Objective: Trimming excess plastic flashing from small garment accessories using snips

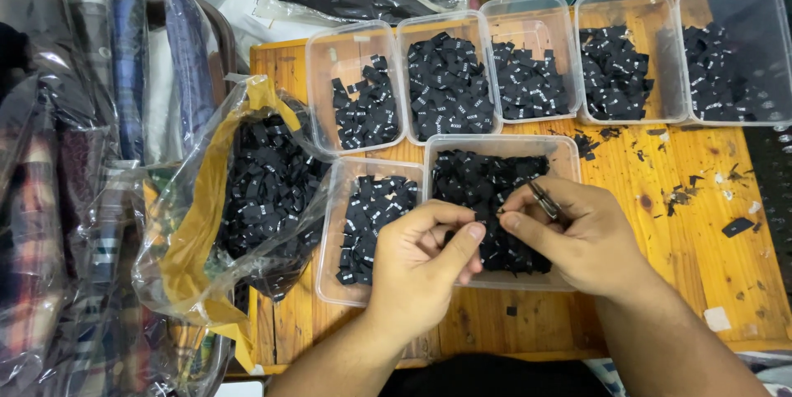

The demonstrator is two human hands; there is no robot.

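My left hand [425,257] pinches a small black fabric label between thumb and fingers over a clear plastic tub [569,153] full of black labels. My right hand [582,236] meets it fingertip to fingertip and holds a small metal snipper [544,199] whose blades point toward the label. Both hands hover over the front of that tub. A second tub [330,224] of black labels sits just left of my left hand.
Several clear tubs [355,50] of sorted black labels line the back of the wooden table [701,224]. An open plastic bag [247,191] of labels lies at the left, beside stacked bagged shirts [74,158]. Black scraps [737,226] dot the table's right side.
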